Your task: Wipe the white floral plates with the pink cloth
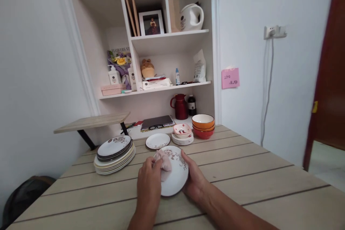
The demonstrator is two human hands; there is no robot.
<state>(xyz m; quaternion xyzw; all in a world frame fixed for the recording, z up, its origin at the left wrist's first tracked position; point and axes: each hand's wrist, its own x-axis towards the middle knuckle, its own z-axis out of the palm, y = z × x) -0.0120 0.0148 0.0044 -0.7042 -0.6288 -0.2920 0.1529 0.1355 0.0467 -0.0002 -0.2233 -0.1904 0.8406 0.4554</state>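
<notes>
A white plate (pixel 176 178) with a brown floral pattern and dark rim is held tilted above the near part of the table. My right hand (pixel 196 181) grips its right edge, thumb on the face and the other fingers behind. A pale pink cloth (pixel 165 163) is bunched in my left hand (pixel 151 178), pressed against the plate's left side. Just behind lies another patterned plate (pixel 157 141) flat on the table. To the left stands a stack of plates (pixel 115 154), dark-rimmed ones on top of paler ones.
At the back right of the wooden table (pixel 242 172) are stacked orange and red bowls (pixel 203 126) and small dishes (pixel 182 137) with a pink bowl (pixel 182 129) on top. A raised wooden shelf (pixel 93 122) overhangs the left. Behind stand a red jug (pixel 180 107) and a laptop (pixel 157 122).
</notes>
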